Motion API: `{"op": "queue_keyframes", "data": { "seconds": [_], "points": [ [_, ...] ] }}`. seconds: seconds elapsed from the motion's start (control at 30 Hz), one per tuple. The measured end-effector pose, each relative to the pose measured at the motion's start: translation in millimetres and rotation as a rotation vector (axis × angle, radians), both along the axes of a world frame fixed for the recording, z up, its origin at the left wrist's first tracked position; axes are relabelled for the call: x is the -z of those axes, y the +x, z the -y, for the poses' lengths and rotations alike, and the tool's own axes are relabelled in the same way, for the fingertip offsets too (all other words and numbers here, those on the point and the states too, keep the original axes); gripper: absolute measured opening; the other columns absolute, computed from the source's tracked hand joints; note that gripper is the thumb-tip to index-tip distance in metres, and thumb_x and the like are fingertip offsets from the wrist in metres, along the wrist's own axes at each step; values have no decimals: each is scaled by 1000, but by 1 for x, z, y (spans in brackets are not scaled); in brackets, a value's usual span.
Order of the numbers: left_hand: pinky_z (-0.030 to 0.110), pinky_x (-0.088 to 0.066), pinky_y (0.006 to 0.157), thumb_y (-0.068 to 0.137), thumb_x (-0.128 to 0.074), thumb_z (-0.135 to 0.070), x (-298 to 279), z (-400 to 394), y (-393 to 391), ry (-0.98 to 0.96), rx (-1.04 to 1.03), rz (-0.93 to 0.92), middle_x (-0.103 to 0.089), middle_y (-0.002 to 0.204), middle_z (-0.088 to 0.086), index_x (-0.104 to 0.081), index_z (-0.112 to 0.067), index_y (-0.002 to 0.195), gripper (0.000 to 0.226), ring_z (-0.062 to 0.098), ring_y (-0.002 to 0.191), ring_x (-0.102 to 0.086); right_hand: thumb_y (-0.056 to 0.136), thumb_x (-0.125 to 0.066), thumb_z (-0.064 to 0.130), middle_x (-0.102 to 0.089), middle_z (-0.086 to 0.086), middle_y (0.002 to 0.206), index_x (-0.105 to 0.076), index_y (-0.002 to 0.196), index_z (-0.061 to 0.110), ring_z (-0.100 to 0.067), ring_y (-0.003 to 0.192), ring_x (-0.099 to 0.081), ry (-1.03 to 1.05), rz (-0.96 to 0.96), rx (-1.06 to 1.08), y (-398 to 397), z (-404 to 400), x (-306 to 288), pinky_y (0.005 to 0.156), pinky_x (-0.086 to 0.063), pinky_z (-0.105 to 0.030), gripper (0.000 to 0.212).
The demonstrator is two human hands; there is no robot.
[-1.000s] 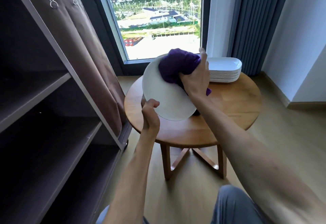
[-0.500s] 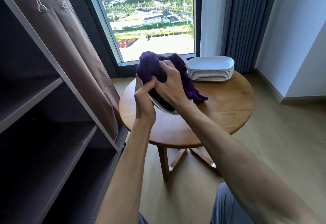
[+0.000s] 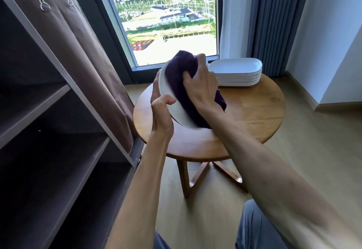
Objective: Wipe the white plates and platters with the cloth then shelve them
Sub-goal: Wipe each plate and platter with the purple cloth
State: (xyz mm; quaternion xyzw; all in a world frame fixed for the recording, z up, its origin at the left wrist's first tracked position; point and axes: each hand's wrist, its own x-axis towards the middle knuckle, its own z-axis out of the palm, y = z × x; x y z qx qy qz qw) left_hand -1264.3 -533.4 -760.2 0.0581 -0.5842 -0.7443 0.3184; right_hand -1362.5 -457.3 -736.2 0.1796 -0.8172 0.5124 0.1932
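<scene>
Above the round wooden table (image 3: 254,111) I hold a white plate (image 3: 176,109) tilted steeply on its edge, its face turned toward my right side. My left hand (image 3: 162,111) grips the plate's lower near rim, thumb curled over the front edge and fingers wrapped round behind, where I can see their tips only at the upper left of the rim. That forearm rises almost straight from the bottom of the view, wrist bent slightly inward.

My right hand (image 3: 199,84) presses a purple cloth (image 3: 180,76) flat against the plate's face. The fingers are curled, bunching the cloth beneath them, with the knuckles up and the thumb tucked toward the plate. A loose corner of the cloth hangs below my wrist on the right. My right arm comes in from the lower right corner on a long diagonal, elbow out of view, and crosses over the near part of the tabletop.

Beyond my right hand, at the far side of the table, sits a stack of white platters (image 3: 237,72), oblong with rounded corners, lying flat and neatly piled, apart from the plate I am holding.

On my left stands a dark shelving unit (image 3: 49,131) with open shelves, a brown fabric cover (image 3: 78,43) drawn aside along its frame. A window (image 3: 166,13) lies straight ahead, and a grey curtain (image 3: 274,13) hangs to its right.
</scene>
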Motion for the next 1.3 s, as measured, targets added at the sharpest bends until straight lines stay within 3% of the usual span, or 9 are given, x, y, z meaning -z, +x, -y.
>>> {"op": "queue_keyframes", "data": {
  "seconds": [0.3, 0.4, 0.47, 0.67, 0.8, 0.97, 1.1, 1.2, 1.3],
  "points": [
    [38, -55, 96, 93, -65, -37, -32, 3, -18, 308, -28, -56, -68, 102, 8, -61, -4, 126, 47, 24, 100, -67, 93, -62, 23, -67, -1, 70, -74, 87, 15, -22, 71, -64, -82, -89, -491, 26, 4, -14, 69, -52, -45, 16],
    [40, -54, 87, 97, -60, -22, -25, 3, -15, 428, 3, -46, -64, 85, 11, -65, -5, 93, 18, 25, 82, -66, 85, -69, 24, -63, 1, 62, -69, 69, 19, -21, 71, -62, 56, -2, -555, 26, -4, -16, 69, -52, -43, 17],
    [37, -54, 78, 99, -52, -13, -20, 9, -14, 480, -27, -42, -58, 71, 9, -60, -9, 72, 29, 23, 69, -61, 79, -73, 29, -58, 6, 61, -63, 61, 26, -18, 75, -60, 167, 95, -532, 26, -8, -13, 72, -51, -40, 21],
    [51, -58, 93, 96, -58, -27, -9, 17, -4, 481, -58, 57, -70, 115, 17, -60, -11, 132, 40, 36, 101, -68, 70, -77, 39, -56, 1, 94, -75, 93, 23, -22, 94, -61, 464, 353, -167, 5, -19, 12, 80, -45, -27, 28],
    [51, -56, 93, 96, -58, -26, 4, 8, 2, 407, -91, 89, -65, 133, 22, -57, -10, 140, 47, 37, 108, -67, 73, -66, 24, -60, -4, 84, -60, 83, 16, -31, 99, -66, 410, 275, 4, 2, -12, 18, 72, -41, -28, 14],
    [44, -59, 85, 98, -61, -29, 17, -10, 4, 310, -103, 121, -74, 116, 10, -59, -13, 139, 45, 30, 107, -69, 77, -62, 26, -72, -6, 89, -65, 78, 21, -31, 95, -68, 214, 210, 57, 6, -4, 7, 81, -53, -34, 6],
    [50, -52, 106, 100, -55, -49, 15, -16, -5, 309, -17, 68, -68, 130, 17, -58, -10, 139, 56, 32, 123, -64, 85, -62, 42, -70, 10, 79, -71, 82, 29, -7, 81, -67, 121, 187, -357, 17, -6, -4, 67, -46, -24, 16],
    [44, -59, 94, 101, -56, -46, 12, -10, -8, 371, -40, -18, -77, 103, 11, -71, -9, 114, 42, 27, 101, -74, 96, -65, 25, -63, 10, 69, -77, 90, 16, 10, 56, -55, 100, 158, -646, 31, -16, -7, 53, -36, -6, 16],
    [42, -58, 85, 102, -56, -43, 13, -8, -9, 435, -2, -26, -73, 93, 12, -69, -4, 105, 41, 29, 91, -72, 94, -64, 19, -57, 7, 63, -73, 80, 14, -1, 54, -48, 202, 253, -719, 28, -23, -15, 53, -35, -14, 17]
  ]
}}
